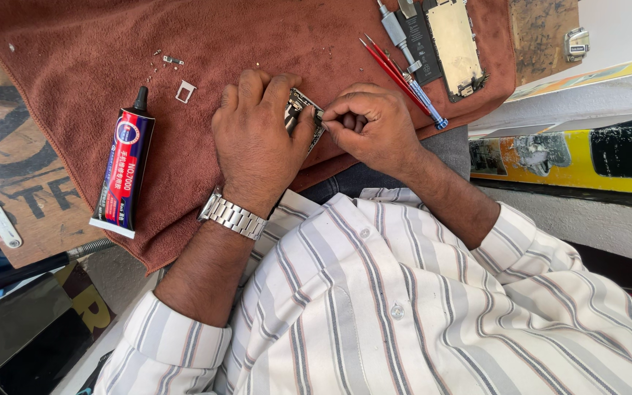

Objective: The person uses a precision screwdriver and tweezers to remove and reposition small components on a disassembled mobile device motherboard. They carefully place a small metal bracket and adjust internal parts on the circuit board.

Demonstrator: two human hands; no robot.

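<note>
My left hand (257, 135), with a metal watch at the wrist, curls over a small opened phone body (301, 108) and holds it down on a brown towel (184, 36). From the right, my right hand (371, 124) meets it, its fingertips pinched tight at the phone body's right edge. Most of the phone body is hidden under my fingers, and I cannot tell whether the pinched fingers also hold a small part.
A black, red and blue glue tube (124, 170) lies left on the towel, near a SIM tray (185, 91) and tiny screws (161, 62). Red tweezers (389, 64), a blue screwdriver (424, 101) and a phone screen assembly (456, 44) lie at upper right.
</note>
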